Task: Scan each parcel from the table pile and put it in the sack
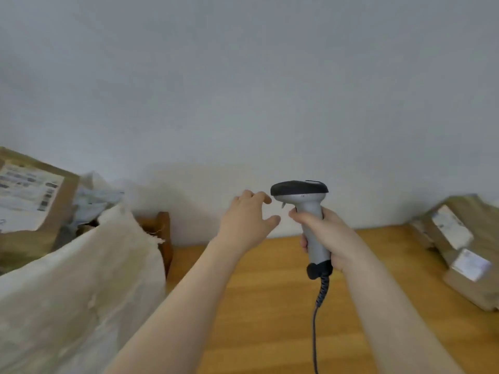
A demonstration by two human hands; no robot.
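Observation:
My right hand [326,233] grips the handle of a grey barcode scanner [305,201] with a black head, held upright over the wooden table [270,292]. Its coiled cable hangs down toward the bottom edge. My left hand [248,217] hovers just left of the scanner, fingers spread and relaxed, holding nothing. A white woven sack [75,287] stands open at the left, with a brown labelled parcel [29,201] and crumpled pale bags inside it. Brown parcels with white labels [459,247] lie piled at the table's right edge.
A plain pale wall [243,90] fills the upper half behind the table. A brown wooden chair back [162,233] stands between the sack and the table's left end.

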